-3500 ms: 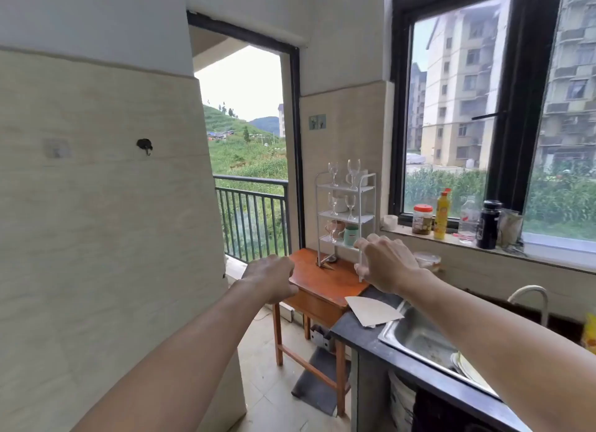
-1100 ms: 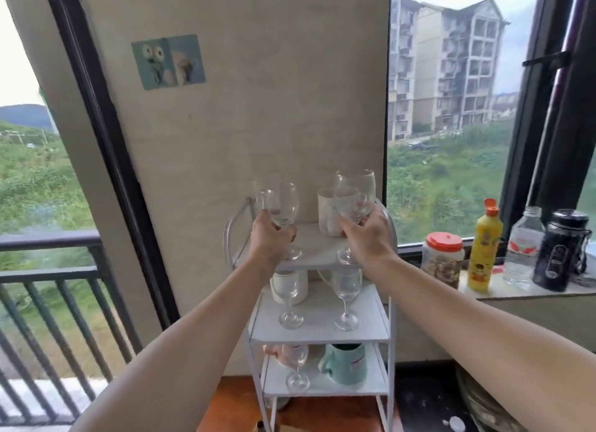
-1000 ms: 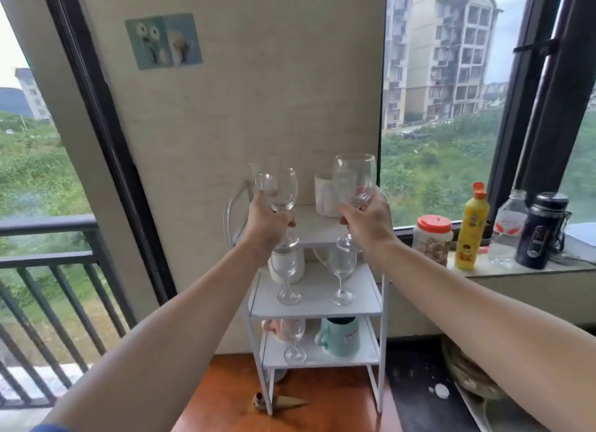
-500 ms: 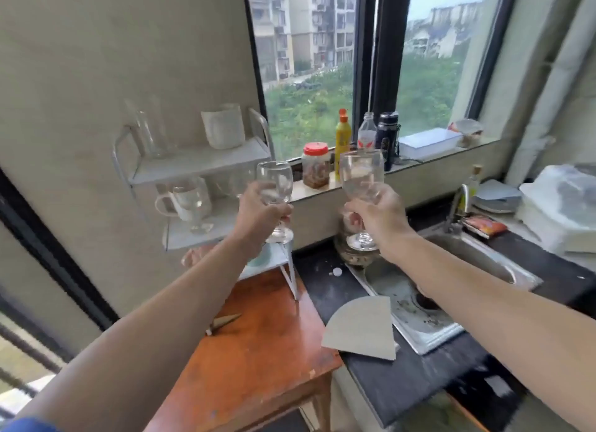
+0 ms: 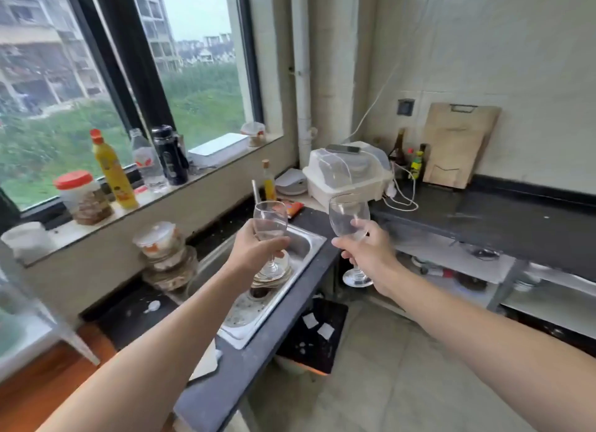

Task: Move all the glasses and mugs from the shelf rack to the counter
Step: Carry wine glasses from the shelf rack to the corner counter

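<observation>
The left hand [image 5: 254,254] has swung right and grips the left glass [image 5: 270,220] by its stem over the sink [image 5: 304,246]. The right hand [image 5: 367,254], swung likewise, grips the right glass [image 5: 348,217] by its stem above the floor [image 5: 371,383], near the counter [image 5: 516,218].

Home kitchen: sink [image 5: 300,247], counter [image 5: 516,218], cutting board [image 5: 458,144].

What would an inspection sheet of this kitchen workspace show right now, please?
Surface: dark counter, speckled.
Job's things: left glass and right glass, upright, held above the counter.
Clutter: dishes in sink; stacked containers; dish box; cutting board leaning on the wall.
Hands: left hand grips left glass; right hand grips right glass.
Cables: white cable looped beside dish box.
Surroundings: window; yellow bottle on sill.
</observation>
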Motion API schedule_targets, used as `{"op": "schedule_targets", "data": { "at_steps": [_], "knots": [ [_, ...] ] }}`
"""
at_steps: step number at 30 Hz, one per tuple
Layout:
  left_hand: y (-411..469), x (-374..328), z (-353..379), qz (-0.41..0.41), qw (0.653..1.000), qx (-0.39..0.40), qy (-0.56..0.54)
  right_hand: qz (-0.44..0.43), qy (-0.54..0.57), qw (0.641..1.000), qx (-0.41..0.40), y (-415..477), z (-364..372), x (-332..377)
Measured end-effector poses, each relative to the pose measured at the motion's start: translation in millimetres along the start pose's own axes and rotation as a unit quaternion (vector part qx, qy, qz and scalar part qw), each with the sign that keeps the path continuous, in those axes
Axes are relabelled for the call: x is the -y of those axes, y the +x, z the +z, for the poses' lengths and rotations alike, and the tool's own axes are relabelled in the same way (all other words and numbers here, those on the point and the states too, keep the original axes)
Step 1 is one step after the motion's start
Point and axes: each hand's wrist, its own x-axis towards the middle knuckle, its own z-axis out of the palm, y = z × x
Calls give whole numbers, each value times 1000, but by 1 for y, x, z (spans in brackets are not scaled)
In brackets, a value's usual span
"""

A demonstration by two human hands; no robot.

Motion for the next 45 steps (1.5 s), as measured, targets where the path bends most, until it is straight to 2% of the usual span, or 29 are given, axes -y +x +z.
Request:
{"op": "schedule_targets", "data": {
  "at_steps": [5,12,20,24,31,36,41,45],
  "knots": [
    [22,10,141,-30,995,93,-22,20,-22,996,-81,22,-137,-24],
    [64,6,301,-28,978,208,4,33,-25,980,-197,43,-284,-47],
    [133,23,490,-49,941,336,3,59,-40,949,-308,98,-433,-82],
    [178,24,578,-85,916,393,0,87,22,929,-360,139,-500,-89],
    [227,26,709,-145,858,492,19,120,93,902,-403,176,-592,-97],
    [244,46,790,-176,830,526,48,158,141,887,-410,197,-654,-121],
    [261,72,879,-211,817,532,67,199,160,880,-400,229,-731,-159],
    [281,88,955,-231,824,512,78,224,174,874,-395,267,-806,-186]
  ]
}}
